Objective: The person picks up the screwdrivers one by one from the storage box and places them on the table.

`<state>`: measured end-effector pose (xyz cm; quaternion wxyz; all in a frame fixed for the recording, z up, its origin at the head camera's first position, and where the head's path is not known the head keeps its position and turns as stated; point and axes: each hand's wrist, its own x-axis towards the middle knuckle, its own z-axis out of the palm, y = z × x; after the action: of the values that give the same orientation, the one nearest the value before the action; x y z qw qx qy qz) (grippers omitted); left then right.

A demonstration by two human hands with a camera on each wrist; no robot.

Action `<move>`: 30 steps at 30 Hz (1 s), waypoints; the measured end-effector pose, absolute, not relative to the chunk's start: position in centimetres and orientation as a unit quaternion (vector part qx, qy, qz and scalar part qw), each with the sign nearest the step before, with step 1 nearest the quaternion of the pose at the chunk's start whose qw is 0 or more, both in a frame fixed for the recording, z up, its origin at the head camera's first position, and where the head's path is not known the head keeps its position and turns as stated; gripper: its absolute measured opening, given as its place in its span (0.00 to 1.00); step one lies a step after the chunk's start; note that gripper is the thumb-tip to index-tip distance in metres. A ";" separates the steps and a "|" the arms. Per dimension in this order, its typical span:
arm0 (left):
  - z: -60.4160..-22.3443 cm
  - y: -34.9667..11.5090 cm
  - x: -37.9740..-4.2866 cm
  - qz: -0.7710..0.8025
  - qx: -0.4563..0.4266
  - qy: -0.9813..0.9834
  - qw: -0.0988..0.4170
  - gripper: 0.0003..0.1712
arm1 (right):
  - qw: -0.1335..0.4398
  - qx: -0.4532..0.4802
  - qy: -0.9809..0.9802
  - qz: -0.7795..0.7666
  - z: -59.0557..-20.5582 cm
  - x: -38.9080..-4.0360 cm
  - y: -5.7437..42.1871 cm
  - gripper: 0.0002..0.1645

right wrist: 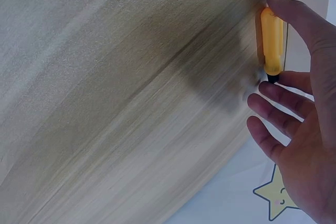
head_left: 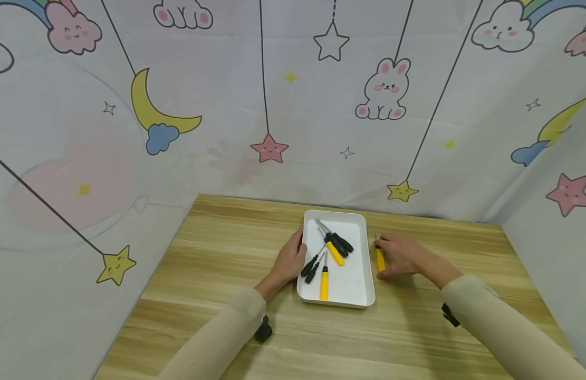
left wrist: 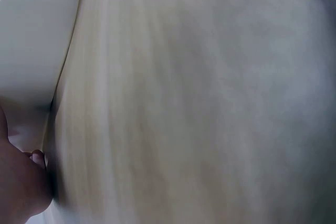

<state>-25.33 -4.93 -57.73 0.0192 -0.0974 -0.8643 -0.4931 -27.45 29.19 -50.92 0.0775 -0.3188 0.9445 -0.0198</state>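
A white rectangular tray (head_left: 340, 287) lies on the wooden table with several screwdrivers inside. Among them are a yellow-handled screwdriver (head_left: 324, 282) near its front edge and small black-handled ones (head_left: 313, 273) at the left. My left hand (head_left: 289, 257) holds the tray's left side, the thumb over the rim. Right of the tray, another yellow-handled screwdriver (right wrist: 272, 40) is in my right hand (head_left: 401, 256). Its handle lies between thumb and index finger, one at each end, in the right wrist view. The other fingers there are loosely bent, touching nothing.
A wooden table (head_left: 217, 253) extends around the tray. White fabric printed with stars, moons and rabbits (head_left: 386, 89) hangs behind the table's far edge and along both sides. Dark wrist devices (head_left: 263, 330) sit at both sleeves.
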 end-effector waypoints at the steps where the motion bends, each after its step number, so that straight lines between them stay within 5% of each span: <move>1: -57.7 -4.9 -25.3 -0.494 -0.099 -0.863 0.022 0.34 | 0.078 -0.319 0.944 -0.020 -50.9 -27.5 29.2 0.51; 18: -57.5 -4.8 -25.4 -0.492 -0.100 -0.864 0.024 0.34 | 0.086 -0.312 0.946 -0.029 -50.1 -27.6 29.2 0.61; 30: -57.6 -4.7 -25.4 -0.488 -0.099 -0.867 0.025 0.34 | 0.078 -0.302 0.949 -0.049 -48.9 -27.9 29.2 0.59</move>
<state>-25.42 -4.74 -57.65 0.0247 -0.0994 -0.8668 -0.4880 -27.86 29.20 -48.88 0.0776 -0.3023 0.9488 -0.0487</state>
